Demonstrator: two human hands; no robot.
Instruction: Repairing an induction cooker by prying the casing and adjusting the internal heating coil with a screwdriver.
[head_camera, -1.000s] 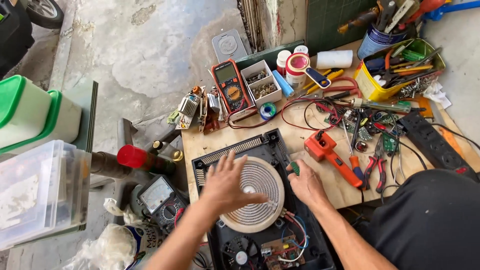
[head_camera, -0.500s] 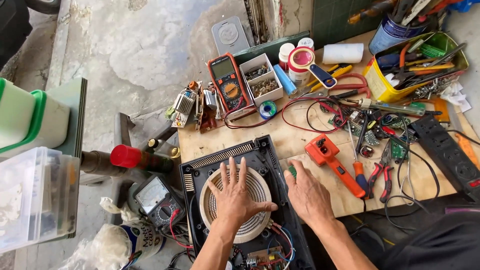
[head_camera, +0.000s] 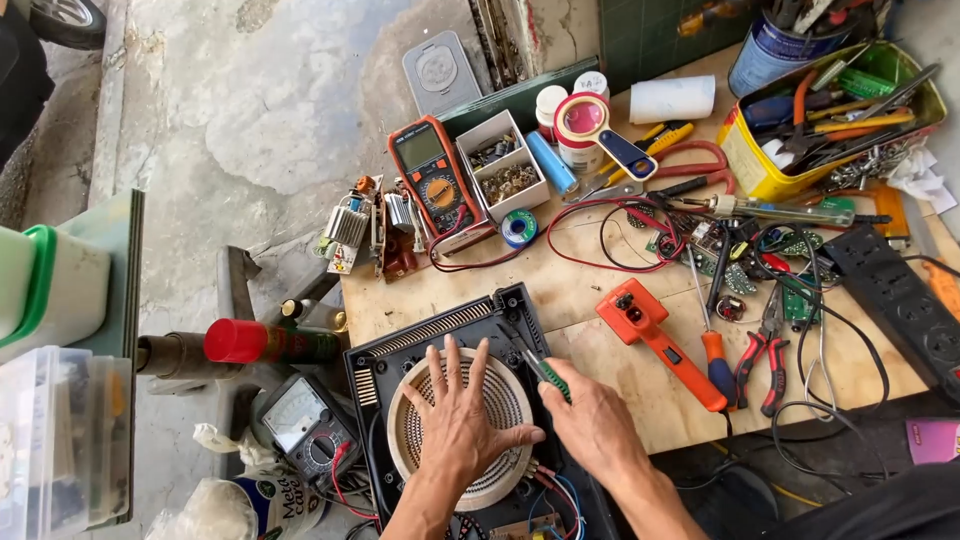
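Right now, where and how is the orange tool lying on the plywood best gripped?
Take the orange tool by its long narrow handle, from above, fingers across its width. It lies flat, its bulky head up-left and its handle running down-right. The screwdriver lies close along the right, so come from the bare left side.

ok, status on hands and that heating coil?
Left hand flat on the round heating coil, fingers spread. Right hand grips a green-handled screwdriver at the coil's right edge. Coil sits in the open black cooker housing. Loose wires beside the coil.

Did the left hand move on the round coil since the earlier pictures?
No. The left hand lies flat on the round coil inside the black case, as before.
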